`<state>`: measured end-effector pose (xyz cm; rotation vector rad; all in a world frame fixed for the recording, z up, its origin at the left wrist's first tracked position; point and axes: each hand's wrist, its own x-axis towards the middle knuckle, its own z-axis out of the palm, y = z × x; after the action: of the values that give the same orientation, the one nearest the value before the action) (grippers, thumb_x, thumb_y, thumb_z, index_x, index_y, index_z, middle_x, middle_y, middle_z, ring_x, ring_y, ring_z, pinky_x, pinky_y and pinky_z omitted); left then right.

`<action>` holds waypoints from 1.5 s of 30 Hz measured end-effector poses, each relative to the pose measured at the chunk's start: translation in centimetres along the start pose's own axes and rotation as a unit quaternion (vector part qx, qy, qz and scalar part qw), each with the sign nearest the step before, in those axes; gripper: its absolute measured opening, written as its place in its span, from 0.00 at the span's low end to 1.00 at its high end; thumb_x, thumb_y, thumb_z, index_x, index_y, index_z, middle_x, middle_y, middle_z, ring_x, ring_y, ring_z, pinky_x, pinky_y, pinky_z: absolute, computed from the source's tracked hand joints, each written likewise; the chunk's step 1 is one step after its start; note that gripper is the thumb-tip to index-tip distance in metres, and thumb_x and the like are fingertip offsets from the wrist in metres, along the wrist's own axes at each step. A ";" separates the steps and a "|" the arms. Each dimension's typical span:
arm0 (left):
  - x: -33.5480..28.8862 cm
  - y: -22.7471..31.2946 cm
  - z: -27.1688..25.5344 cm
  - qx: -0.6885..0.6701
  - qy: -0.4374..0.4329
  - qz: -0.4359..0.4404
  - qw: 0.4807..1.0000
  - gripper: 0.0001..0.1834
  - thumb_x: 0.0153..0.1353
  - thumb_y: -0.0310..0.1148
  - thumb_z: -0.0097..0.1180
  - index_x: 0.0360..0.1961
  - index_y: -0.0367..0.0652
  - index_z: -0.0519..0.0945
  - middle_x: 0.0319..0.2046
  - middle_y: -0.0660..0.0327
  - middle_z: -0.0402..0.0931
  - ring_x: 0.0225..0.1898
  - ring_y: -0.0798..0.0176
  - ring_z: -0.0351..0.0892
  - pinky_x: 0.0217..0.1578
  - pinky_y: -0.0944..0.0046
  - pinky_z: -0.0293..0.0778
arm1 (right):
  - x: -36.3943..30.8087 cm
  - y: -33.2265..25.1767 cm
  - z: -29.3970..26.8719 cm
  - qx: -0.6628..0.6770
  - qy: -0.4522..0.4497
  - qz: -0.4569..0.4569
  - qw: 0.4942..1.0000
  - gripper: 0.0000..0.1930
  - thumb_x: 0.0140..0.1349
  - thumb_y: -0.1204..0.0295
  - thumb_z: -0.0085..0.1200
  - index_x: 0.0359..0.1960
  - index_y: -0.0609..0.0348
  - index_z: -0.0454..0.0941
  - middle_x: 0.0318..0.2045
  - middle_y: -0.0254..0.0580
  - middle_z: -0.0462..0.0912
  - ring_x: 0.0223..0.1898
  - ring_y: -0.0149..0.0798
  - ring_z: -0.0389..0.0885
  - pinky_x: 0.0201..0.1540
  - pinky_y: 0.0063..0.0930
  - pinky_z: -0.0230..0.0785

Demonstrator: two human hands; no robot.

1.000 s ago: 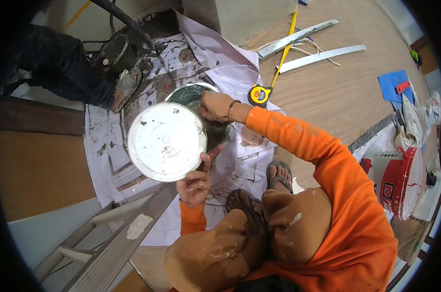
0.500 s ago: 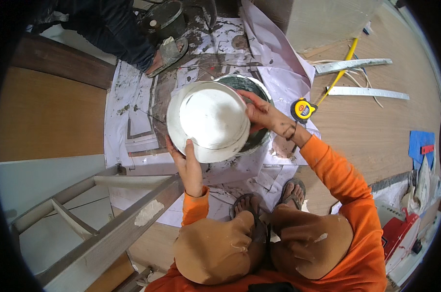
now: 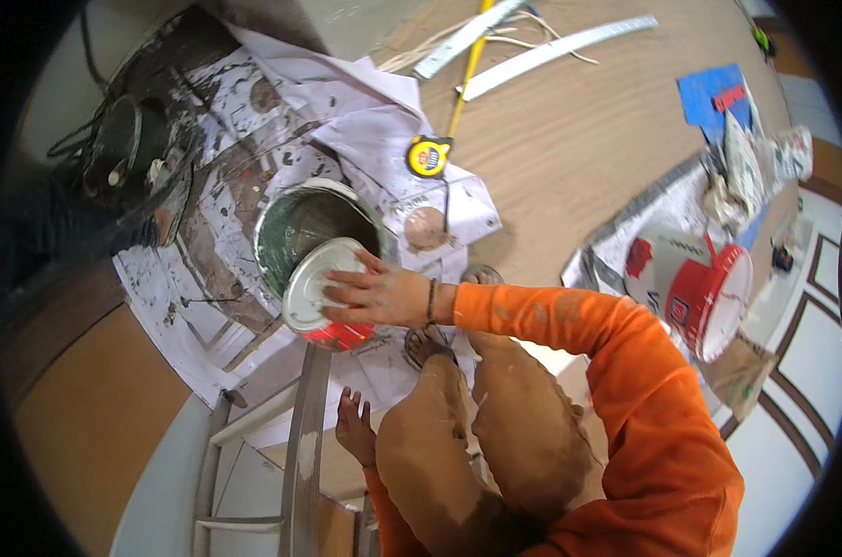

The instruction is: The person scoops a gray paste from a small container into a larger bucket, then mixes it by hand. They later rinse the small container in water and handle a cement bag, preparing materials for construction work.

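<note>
Over the pale round end of a red-sided tub [image 3: 302,299] lies my right hand [image 3: 384,292], its fingers spread flat and its thumb near the rim. This tub overlaps the near rim of a dark green bucket [image 3: 274,223], whose inside is smeared with white. Whether they touch, I cannot tell. My left hand [image 3: 354,429] hangs lower down, beside my left knee and just right of the ladder rail [image 3: 302,436]. Its fingers are apart with nothing in them.
Paper sheets spattered with mortar [image 3: 375,139] cover the floor. A yellow tape measure [image 3: 428,156] lies extended near metal strips [image 3: 560,58]. At right stands a red and white bucket [image 3: 699,292] by plastic bags [image 3: 741,176]. Another person's foot [image 3: 166,223] is at far left.
My left hand has let go of the white round container and dropped toward my knee. My right hand now lies on a pale tub end. The view has swung right.
</note>
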<state>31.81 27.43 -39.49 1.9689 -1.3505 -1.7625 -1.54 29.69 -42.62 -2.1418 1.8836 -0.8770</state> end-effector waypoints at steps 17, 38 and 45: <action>-22.4 13.5 -8.2 0.200 -0.177 -0.347 0.899 0.40 0.65 0.63 0.49 0.64 0.40 0.64 0.65 0.51 0.62 0.58 0.44 0.70 0.54 0.45 0.70 | -2.8 -12.8 -7.7 0.535 0.430 0.486 0.541 0.37 0.59 0.66 0.59 0.69 0.56 0.57 0.57 0.45 0.74 0.56 0.38 0.74 0.57 0.35 0.71; -35.1 21.5 -4.4 0.366 -0.193 -0.331 0.848 0.41 0.64 0.66 0.44 0.68 0.47 0.62 0.66 0.55 0.62 0.63 0.45 0.65 0.58 0.38 0.64 | -55.4 -25.2 -35.6 -0.092 0.570 0.761 0.296 0.37 0.52 0.68 0.66 0.63 0.58 0.62 0.49 0.50 0.81 0.48 0.42 0.81 0.50 0.33 0.75; -42.6 24.8 4.2 0.318 -0.158 -0.329 0.875 0.40 0.64 0.66 0.45 0.70 0.52 0.61 0.68 0.55 0.60 0.66 0.43 0.62 0.62 0.36 0.61 | -64.2 -13.5 -31.8 -0.060 0.468 0.808 0.353 0.45 0.43 0.64 0.69 0.65 0.59 0.61 0.56 0.55 0.74 0.55 0.59 0.76 0.57 0.42 0.70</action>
<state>20.63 44.94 5.42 2.8627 -1.6495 -2.1931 -8.81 101.27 -30.71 1.2780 2.8181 -1.1095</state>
